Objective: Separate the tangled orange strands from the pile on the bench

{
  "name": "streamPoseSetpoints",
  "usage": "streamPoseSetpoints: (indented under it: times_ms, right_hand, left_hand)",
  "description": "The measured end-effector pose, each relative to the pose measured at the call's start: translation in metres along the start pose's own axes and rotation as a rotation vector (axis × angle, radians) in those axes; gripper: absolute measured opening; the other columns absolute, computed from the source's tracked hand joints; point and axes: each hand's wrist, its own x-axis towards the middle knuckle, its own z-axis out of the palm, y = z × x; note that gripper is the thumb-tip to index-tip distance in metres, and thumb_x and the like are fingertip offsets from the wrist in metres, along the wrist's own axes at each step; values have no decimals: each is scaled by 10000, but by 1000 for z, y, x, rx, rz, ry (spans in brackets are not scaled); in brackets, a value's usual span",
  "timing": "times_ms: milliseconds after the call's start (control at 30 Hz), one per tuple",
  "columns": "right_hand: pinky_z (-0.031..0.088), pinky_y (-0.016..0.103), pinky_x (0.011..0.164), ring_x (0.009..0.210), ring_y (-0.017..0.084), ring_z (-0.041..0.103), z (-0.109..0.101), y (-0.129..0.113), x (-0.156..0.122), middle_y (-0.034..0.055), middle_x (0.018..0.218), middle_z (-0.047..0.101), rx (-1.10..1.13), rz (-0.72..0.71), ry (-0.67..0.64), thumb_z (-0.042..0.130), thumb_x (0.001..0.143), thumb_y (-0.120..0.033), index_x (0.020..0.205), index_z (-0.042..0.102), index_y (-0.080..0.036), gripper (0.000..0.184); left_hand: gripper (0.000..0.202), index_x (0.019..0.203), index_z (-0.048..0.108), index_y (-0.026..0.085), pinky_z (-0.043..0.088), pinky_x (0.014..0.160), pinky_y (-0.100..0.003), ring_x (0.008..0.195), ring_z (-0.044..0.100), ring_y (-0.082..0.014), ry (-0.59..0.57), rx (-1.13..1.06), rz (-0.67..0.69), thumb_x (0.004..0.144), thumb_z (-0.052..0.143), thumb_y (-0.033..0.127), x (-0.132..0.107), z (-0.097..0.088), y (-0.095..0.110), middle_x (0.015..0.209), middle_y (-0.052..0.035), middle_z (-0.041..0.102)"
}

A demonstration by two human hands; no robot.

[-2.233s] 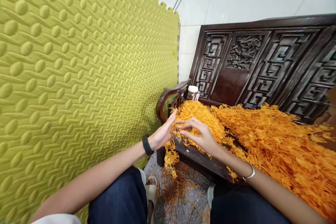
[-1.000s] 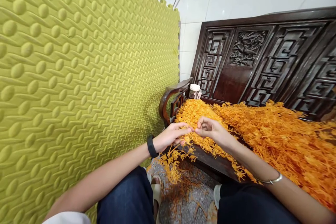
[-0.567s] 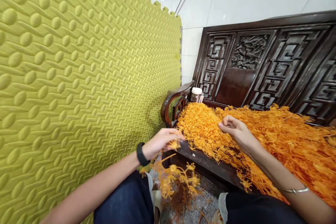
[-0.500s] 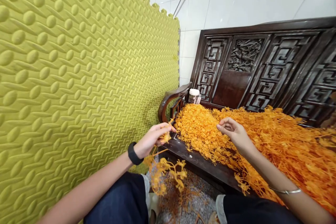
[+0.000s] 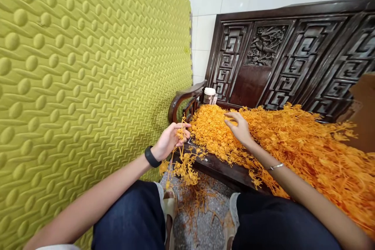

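Note:
My left hand [image 5: 168, 140], with a black band on its wrist, is closed around an orange plastic flower sprig [image 5: 187, 168]. The sprig's branches hang below the fingers, and a thin stem pokes up above them. To the right, my right hand [image 5: 240, 128] reaches over a heap of small orange plastic flower pieces [image 5: 209, 129]. Its thumb and fingers are apart, and I see nothing between them. Longer orange sprigs [image 5: 310, 152] lie in a larger mass at the right, by my right forearm.
Under the pile is a dark carved wooden bench [image 5: 218, 170] with a curved armrest [image 5: 181, 99]. A white-lidded jar [image 5: 209, 95] stands in its back corner. Yellow foam matting [image 5: 102, 86] rises at the left. Orange scraps [image 5: 193, 203] litter the floor; brown cardboard [image 5: 366, 105] is at the right.
My right hand has moved left over the heap, and its fingers have spread. My left hand has turned the sprig so that its stem points upward. The view has shifted slightly.

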Motion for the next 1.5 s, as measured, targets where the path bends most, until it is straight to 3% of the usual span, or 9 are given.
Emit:
streamPoseSetpoints:
  times_ms: [133, 233, 367, 467, 533, 733, 933, 1133, 1500]
  right_hand:
    - [225, 504, 1007, 1212, 297, 313, 7, 17, 10, 112, 1226, 475, -37, 222, -130, 656, 638, -282, 1014, 594, -164, 400]
    - [277, 497, 979, 1158, 278, 397, 15, -8, 6, 111, 1182, 511, 100, 271, -110, 628, 661, -269, 937, 604, -156, 299]
    - [430, 361, 824, 887, 176, 563, 14, -94, -7, 68, 936, 608, 357, 24, -206, 489, 810, -317, 900, 584, -169, 198]
    - [412, 326, 788, 836, 166, 539, 15, -143, -19, 51, 869, 596, 187, -317, -316, 496, 822, -336, 929, 576, -188, 199]
    - [392, 335, 756, 806, 186, 516, 22, -153, -25, 61, 810, 578, 6, -461, -368, 541, 790, -384, 916, 572, -176, 246]
    - [373, 300, 650, 710, 175, 522, 46, -139, -36, 80, 776, 587, -220, -496, -511, 502, 815, -301, 794, 534, -154, 152]
    - [388, 226, 556, 573, 96, 499, 40, -133, -37, 13, 683, 589, 336, -138, -647, 441, 860, -358, 742, 527, -165, 242]
    - [375, 223, 515, 500, 87, 463, 30, -118, -30, -23, 526, 497, 561, 110, -543, 549, 775, -425, 638, 502, -157, 304]
    - [349, 225, 504, 474, 82, 436, 16, -115, -33, -27, 495, 482, 483, 176, -403, 539, 765, -450, 594, 462, -161, 345]
  left_hand:
    - [312, 952, 536, 76, 319, 485, -235, 529, 445, -106, -51, -91, 25, 690, 417, 198, 2, 1, 0, 692, -61, 552]
    - [304, 934, 543, 74, 345, 516, -250, 550, 468, -114, -41, -138, 59, 674, 420, 174, 3, 1, -1, 703, -65, 558]
    - [284, 927, 552, 93, 350, 534, -249, 571, 483, -114, -15, -136, 55, 679, 447, 185, 4, 2, -2, 715, -53, 563]
    - [231, 886, 567, 118, 353, 543, -240, 581, 482, -107, -15, -98, 66, 690, 465, 185, 3, 4, -3, 717, -31, 563]
    - [188, 852, 573, 137, 360, 556, -233, 586, 479, -101, -12, -83, 45, 706, 474, 200, 2, 6, -5, 702, -11, 555]
    - [168, 755, 557, 146, 372, 577, -207, 663, 485, -100, 42, 37, 9, 759, 470, 290, -2, 15, -13, 720, -3, 549]
    - [326, 681, 500, 142, 255, 423, -195, 429, 366, -55, -60, 224, -91, 799, 428, 437, -6, 12, -8, 554, 19, 469]
    - [290, 827, 537, 139, 89, 407, -201, 430, 260, -39, -73, 308, -79, 815, 449, 415, -8, 8, -2, 540, 31, 430]
    - [289, 866, 583, 135, 98, 424, -213, 439, 221, -34, -95, 389, -87, 788, 503, 401, -9, 16, -2, 550, 49, 395]
